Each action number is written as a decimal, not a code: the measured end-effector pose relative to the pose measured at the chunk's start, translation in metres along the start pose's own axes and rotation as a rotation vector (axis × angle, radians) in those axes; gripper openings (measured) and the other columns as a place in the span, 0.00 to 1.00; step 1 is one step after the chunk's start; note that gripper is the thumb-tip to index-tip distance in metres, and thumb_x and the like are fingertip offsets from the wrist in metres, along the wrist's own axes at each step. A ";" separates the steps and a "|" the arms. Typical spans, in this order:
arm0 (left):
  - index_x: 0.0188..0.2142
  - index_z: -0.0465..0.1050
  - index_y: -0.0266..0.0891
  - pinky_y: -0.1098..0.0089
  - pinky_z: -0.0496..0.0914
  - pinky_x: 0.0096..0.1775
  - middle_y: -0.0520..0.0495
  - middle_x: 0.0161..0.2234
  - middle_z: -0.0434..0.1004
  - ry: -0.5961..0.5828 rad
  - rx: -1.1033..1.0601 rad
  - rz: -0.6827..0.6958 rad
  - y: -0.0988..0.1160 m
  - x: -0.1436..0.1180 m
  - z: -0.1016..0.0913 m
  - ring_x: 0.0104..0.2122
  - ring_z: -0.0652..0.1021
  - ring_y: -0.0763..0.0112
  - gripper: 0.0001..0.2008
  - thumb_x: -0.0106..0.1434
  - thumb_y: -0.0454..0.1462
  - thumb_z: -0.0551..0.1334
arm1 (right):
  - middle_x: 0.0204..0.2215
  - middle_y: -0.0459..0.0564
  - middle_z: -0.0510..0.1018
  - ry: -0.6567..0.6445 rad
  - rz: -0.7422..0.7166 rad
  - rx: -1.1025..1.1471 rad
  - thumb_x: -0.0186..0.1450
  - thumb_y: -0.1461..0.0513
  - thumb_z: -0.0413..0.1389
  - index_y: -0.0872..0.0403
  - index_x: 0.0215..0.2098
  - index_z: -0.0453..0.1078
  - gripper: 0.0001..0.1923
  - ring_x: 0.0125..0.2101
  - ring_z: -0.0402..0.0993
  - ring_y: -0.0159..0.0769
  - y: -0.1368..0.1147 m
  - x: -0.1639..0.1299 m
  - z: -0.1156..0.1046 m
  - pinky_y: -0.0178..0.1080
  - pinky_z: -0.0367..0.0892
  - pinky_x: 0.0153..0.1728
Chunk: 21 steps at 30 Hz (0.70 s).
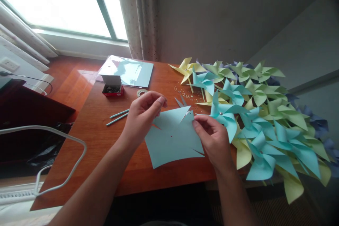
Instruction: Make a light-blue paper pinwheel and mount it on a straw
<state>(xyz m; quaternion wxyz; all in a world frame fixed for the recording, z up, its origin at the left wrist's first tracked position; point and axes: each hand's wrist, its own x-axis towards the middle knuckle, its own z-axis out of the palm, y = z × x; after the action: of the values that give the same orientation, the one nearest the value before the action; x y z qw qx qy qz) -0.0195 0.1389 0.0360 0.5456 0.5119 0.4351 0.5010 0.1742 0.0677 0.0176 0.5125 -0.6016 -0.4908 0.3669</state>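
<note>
both hands (143, 113) pinch blue paper square (173, 139) (top corners).

My fingers (159, 100) pinch matt, smooth light-blue paper (173, 137). The table (111, 137) under it is glossy reddish wood. The pinwheels (265, 120) beside it are matt paper too.

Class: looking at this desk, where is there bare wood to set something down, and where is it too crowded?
Bare wood lies on the table near its front-left corner, between the two blue sticks and the front edge. The right side is crowded with pinwheels. The hands hold the cut blue paper in the middle.
</note>
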 end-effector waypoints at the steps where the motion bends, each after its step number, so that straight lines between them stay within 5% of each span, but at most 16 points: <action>1: 0.32 0.75 0.38 0.73 0.58 0.24 0.50 0.28 0.75 0.027 -0.019 0.001 0.000 0.000 -0.001 0.23 0.66 0.76 0.09 0.64 0.41 0.66 | 0.34 0.46 0.83 0.046 0.013 0.032 0.65 0.57 0.64 0.50 0.38 0.78 0.05 0.35 0.80 0.38 0.002 0.000 -0.001 0.38 0.74 0.37; 10: 0.36 0.76 0.38 0.75 0.56 0.22 0.48 0.30 0.79 -0.015 -0.114 -0.183 -0.005 -0.001 0.004 0.23 0.68 0.77 0.11 0.62 0.44 0.68 | 0.34 0.49 0.84 0.368 -0.045 0.096 0.63 0.57 0.65 0.52 0.39 0.78 0.08 0.36 0.81 0.39 0.007 -0.005 -0.002 0.40 0.76 0.39; 21: 0.45 0.73 0.36 0.74 0.62 0.26 0.41 0.41 0.84 0.002 -0.079 -0.311 -0.006 0.001 0.005 0.27 0.76 0.73 0.19 0.60 0.45 0.70 | 0.33 0.49 0.82 0.332 -0.245 -0.020 0.65 0.59 0.63 0.50 0.36 0.78 0.03 0.34 0.80 0.40 0.001 -0.013 0.003 0.41 0.77 0.36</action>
<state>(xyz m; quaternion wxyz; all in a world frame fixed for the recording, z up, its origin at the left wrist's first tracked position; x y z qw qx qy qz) -0.0142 0.1397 0.0303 0.6360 0.4160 0.4894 0.4278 0.1681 0.0556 0.0150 0.6210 -0.5949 -0.4726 0.1926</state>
